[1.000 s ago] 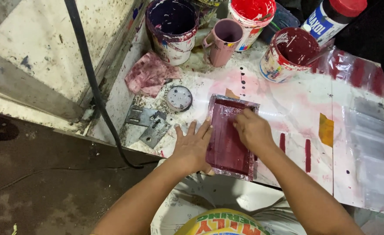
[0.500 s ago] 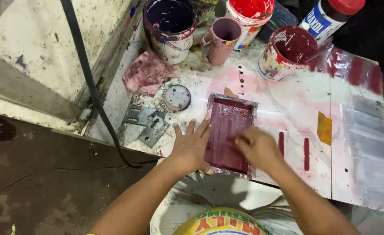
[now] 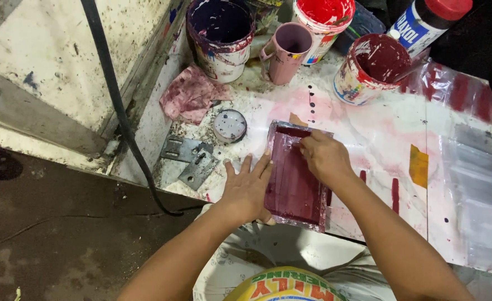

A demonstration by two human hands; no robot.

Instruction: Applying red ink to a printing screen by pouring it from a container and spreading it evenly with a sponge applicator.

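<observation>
Seen from the head camera, a small rectangular frame (image 3: 295, 175) smeared with dark red ink lies flat on the paint-stained white tabletop (image 3: 379, 139), near its front edge. The left hand (image 3: 247, 187) lies open and flat, fingers spread, pressing on the frame's left edge; its grip is released, holding nothing. The right hand (image 3: 325, 158) rests on the upper part of the frame with its fingers curled down; whether its grip clasps something underneath cannot be told.

Behind the frame stand a purple-stained paint bucket (image 3: 222, 34), a pink mug (image 3: 288, 51), a bucket of red paint (image 3: 322, 21) and a dark red paint can (image 3: 369, 67). A stained rag (image 3: 189, 95) lies left of them, with a round lid (image 3: 229, 125) just beside it and two metal brackets (image 3: 192, 159) near the tabletop's left corner. A clear plastic sheet (image 3: 468, 184) covers the right side.
</observation>
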